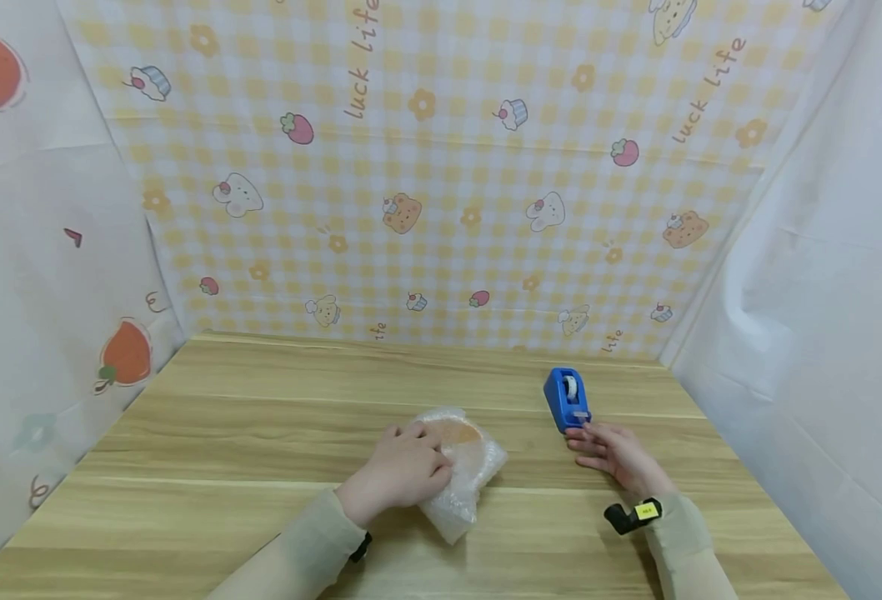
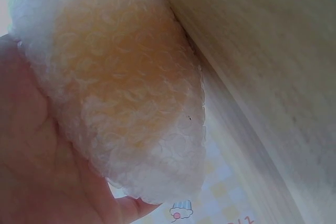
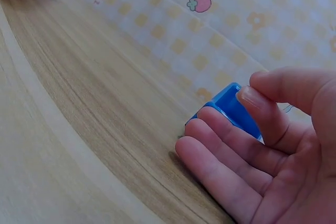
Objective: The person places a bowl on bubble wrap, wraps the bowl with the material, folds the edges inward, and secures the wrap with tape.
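Observation:
A bubble-wrapped package (image 1: 465, 467) lies on the table, with something orange-tan showing through the wrap. My left hand (image 1: 405, 467) holds it from the left, its fingers bent over the top. Close up in the left wrist view, the palm lies along the bubble wrap (image 2: 131, 66). A blue tape dispenser (image 1: 557, 402) with a white roll of tape (image 1: 570, 387) stands to the right. At its front end is my right hand (image 1: 621, 457). Its thumb and forefinger pinch together by the tape's cut end; the clear strip is hard to make out. The other fingers (image 3: 220, 174) extend loosely.
The wood-grain table (image 1: 261, 417) runs back to a yellow checked cloth (image 1: 441, 167) with cartoon prints. White cloths hang at the left (image 1: 28, 250) and right (image 1: 824, 292). Both wrists wear black bands, the right one (image 1: 628, 517) with a yellow label.

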Demonstrator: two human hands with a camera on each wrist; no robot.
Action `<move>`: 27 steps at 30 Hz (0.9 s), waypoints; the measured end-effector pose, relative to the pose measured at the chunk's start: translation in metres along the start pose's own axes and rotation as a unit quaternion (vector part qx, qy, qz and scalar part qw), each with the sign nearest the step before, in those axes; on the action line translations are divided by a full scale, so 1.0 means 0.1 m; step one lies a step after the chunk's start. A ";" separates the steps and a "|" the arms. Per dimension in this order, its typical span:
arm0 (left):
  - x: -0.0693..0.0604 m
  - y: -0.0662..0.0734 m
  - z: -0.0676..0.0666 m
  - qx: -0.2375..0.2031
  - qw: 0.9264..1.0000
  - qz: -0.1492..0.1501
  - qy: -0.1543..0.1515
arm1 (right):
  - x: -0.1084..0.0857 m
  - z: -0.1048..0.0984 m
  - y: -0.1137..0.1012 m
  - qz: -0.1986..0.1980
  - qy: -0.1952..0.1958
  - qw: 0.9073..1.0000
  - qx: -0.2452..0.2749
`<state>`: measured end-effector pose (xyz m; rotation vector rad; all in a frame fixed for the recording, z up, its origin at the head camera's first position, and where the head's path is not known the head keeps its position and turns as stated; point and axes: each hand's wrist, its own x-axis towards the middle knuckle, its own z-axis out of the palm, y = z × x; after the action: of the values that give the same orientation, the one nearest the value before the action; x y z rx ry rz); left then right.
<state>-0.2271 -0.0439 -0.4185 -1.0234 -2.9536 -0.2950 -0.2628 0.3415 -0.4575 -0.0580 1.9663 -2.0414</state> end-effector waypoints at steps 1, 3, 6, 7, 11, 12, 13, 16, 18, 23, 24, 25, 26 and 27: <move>0.00 0.00 0.00 0.000 1.000 0.000 0.000 | 0.00 0.00 0.00 0.000 0.000 1.000 -0.001; 0.00 0.00 0.00 -0.003 1.000 0.000 0.001 | 0.01 0.00 0.00 0.000 0.000 1.000 -0.007; 0.00 0.00 -0.01 -0.004 1.000 0.001 0.004 | 0.02 0.00 -0.01 0.002 0.007 1.000 -0.012; 0.00 0.00 -0.01 -0.003 1.000 0.001 0.004 | 0.02 0.00 -0.01 0.004 0.008 1.000 -0.012; -0.01 0.00 -0.01 0.002 1.000 0.004 0.008 | 0.03 0.02 0.00 0.014 0.021 1.000 -0.010; -0.01 0.00 -0.02 0.002 1.000 0.005 0.009 | 0.03 0.02 0.00 0.017 0.024 1.000 -0.010; -0.01 0.00 -0.02 0.002 1.000 0.005 0.009 | 0.03 0.02 0.00 0.019 0.028 0.999 -0.012; -0.01 0.00 -0.01 0.001 1.000 0.005 0.008 | 0.04 0.03 0.01 0.028 0.038 0.999 -0.024; -0.01 0.00 -0.01 0.001 1.000 0.005 0.007 | 0.05 0.04 0.01 0.035 0.046 0.998 -0.032; 0.00 0.00 0.01 0.008 1.000 0.006 0.003 | 0.05 0.05 -0.01 0.046 0.051 0.996 -0.050; 0.00 0.00 0.01 0.010 1.000 0.006 0.003 | 0.06 0.05 -0.01 0.047 0.051 0.996 -0.053; 0.01 0.00 0.01 0.010 1.000 0.006 0.003 | 0.06 0.06 -0.01 0.047 0.053 0.996 -0.053; 0.01 -0.01 0.01 0.011 1.000 0.006 0.003 | 0.07 0.06 -0.01 0.046 0.054 0.996 -0.054; 0.01 -0.01 0.01 0.010 1.000 0.006 0.003 | 0.08 0.06 0.00 0.046 0.055 0.996 -0.053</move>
<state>-0.2285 -0.0437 -0.4197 -1.0358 -2.9376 -0.2671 -0.2690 0.3336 -0.4583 0.1213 2.1014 -1.9185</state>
